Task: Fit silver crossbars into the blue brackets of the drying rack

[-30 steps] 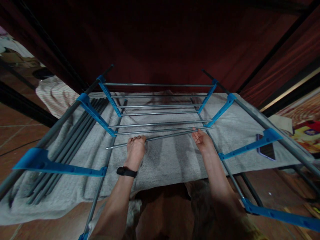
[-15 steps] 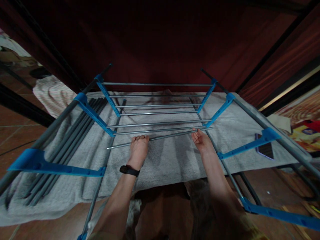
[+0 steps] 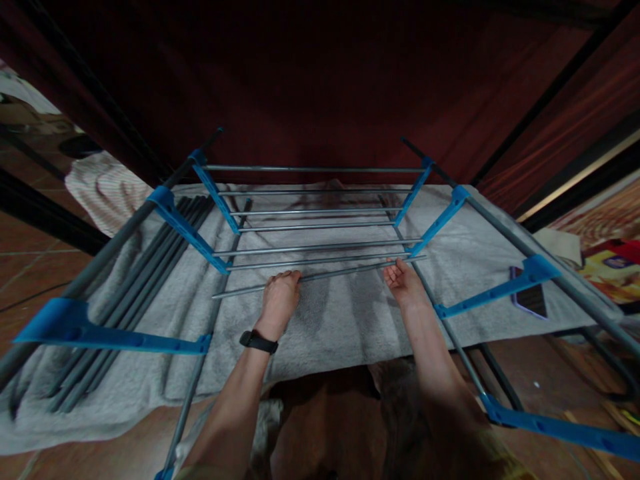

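Note:
A thin grey metal rod lies slantwise between my hands, its left end lower and nearer me. My left hand, with a black band on the wrist, is wrapped over the rod left of its middle. Near the rod's right end, the fingers of my right hand pinch it close to a blue plastic bracket. Just beyond it, several similar rods span the frame between blue brackets on the left and right. The left bracket stands beyond my left hand.
Several thicker grey tubes lie on a grey blanket at left. Frame side tubes with blue arms flank my forearms. A phone rests at right. A dark red curtain hangs behind.
My left hand has shifted very slightly right along the rod. The rod and my right hand have barely moved.

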`<state>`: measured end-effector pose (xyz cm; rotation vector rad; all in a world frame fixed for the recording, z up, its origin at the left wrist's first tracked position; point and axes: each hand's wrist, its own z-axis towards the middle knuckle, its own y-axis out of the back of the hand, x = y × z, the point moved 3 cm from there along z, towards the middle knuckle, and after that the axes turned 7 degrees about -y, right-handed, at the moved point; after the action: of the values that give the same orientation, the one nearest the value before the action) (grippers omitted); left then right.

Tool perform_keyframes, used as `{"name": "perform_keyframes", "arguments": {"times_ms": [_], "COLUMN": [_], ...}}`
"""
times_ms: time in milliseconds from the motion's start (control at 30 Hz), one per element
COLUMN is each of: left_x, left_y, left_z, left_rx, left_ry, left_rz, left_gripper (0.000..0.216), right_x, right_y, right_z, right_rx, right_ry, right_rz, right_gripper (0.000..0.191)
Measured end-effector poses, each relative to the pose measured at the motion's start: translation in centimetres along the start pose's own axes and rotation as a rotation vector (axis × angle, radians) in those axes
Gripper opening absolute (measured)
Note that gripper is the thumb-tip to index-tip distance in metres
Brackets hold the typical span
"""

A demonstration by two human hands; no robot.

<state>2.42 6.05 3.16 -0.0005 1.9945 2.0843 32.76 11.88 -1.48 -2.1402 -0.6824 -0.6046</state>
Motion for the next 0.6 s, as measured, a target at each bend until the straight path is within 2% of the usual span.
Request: {"name": "perform_keyframes", "arguments": {"times_ms": [333,600], "left_x": [0.8,1.0], "left_y": [-0.5,-0.3], "left_z": [0.4,0.6], "left_rx": [-0.039,-0.095], "left_ry": [0.021,-0.089], "left_rz": [-0.226,-0.230], "left_gripper": [0.020,0.018], "right_x": [0.0,-0.1], "right_y": [0.1,-0.1], "right_z": [0.1,0.0], "right_rx": [0.026,0.013], "right_ry": [0.040,0.023], "right_rz": [-0.016,-0.010], "right_gripper": [0.015,0.015]}}
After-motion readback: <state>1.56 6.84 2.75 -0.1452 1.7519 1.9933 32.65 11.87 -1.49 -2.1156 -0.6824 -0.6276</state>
